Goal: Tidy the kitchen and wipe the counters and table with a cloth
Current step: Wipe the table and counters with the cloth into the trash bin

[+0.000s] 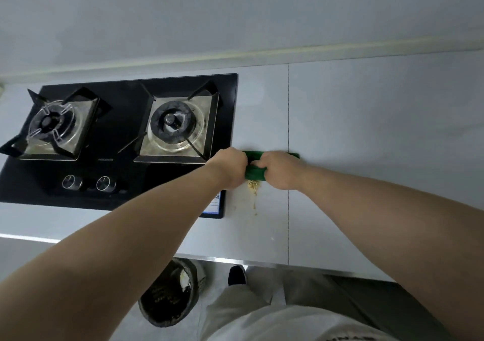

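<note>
On counter (366, 131), cloth (252, 172) gripped between left hand (230, 166), right hand (279, 169).

A black two-burner gas hob (123, 131) is being shown just left of the grip; a dark waste bin (154, 319) is being kept on the floor below it.

From the left hand (230, 168) and the right hand (280, 170) back to the edge of the view, both arms (136, 236) are seen bare. A pale off-white top (288, 326) is worn, printed near the bottom edge with dark lettering (351, 338) that is cut off and cannot be read. Light beige-grey trousers (243, 300) and a dark shoe (237, 275) are also worn.
</note>
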Tool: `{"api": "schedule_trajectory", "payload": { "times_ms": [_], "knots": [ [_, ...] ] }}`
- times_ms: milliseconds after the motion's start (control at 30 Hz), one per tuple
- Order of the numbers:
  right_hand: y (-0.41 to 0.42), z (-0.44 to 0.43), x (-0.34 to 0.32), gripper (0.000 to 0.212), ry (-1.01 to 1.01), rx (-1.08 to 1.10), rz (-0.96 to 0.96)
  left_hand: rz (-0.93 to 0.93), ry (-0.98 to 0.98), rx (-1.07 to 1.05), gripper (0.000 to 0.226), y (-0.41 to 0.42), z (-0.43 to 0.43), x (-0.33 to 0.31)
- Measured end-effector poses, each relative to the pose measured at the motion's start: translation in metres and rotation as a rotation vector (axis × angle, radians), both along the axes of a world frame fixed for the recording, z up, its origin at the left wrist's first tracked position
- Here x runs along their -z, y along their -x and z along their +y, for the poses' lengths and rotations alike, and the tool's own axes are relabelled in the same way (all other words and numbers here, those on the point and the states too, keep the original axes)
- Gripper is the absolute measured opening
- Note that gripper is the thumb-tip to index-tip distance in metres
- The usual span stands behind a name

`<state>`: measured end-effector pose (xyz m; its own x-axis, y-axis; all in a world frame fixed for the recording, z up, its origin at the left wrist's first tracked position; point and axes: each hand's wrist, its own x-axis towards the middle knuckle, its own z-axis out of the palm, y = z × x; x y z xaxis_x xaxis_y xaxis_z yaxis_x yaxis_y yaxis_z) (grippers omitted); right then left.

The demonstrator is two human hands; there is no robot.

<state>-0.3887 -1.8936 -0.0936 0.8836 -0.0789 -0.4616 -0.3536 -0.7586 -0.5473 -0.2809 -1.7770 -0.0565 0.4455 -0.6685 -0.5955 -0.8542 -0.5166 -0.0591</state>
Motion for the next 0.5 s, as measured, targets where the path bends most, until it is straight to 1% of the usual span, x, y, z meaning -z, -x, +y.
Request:
{"api": "schedule_trajectory", "payload": {
  "times_ms": [100,200,233,333,500],
  "knots": [
    [0.014,0.018,0.002,0.048,0.011,0.053,-0.001,-0.011,-0.006,0.103,0.023,0.007,0.012,0.001],
    [0.024,0.033,0.001,0.049,0.045,0.101,-0.008,-0.025,-0.01,0.192,0.015,0.012,0.019,-0.002],
    [0.028,0.039,0.001,0.049,0.057,0.115,-0.012,-0.032,-0.009,0.216,0.017,0.014,0.022,-0.002],
    [0.037,0.057,0.001,0.048,0.09,0.148,-0.005,-0.019,0.02,0.263,0.023,0.021,0.036,0.0],
    [0.047,0.08,-0.009,0.048,0.17,0.152,0.065,-0.007,0.054,0.3,0.021,0.033,0.059,-0.001]
  ]
}}
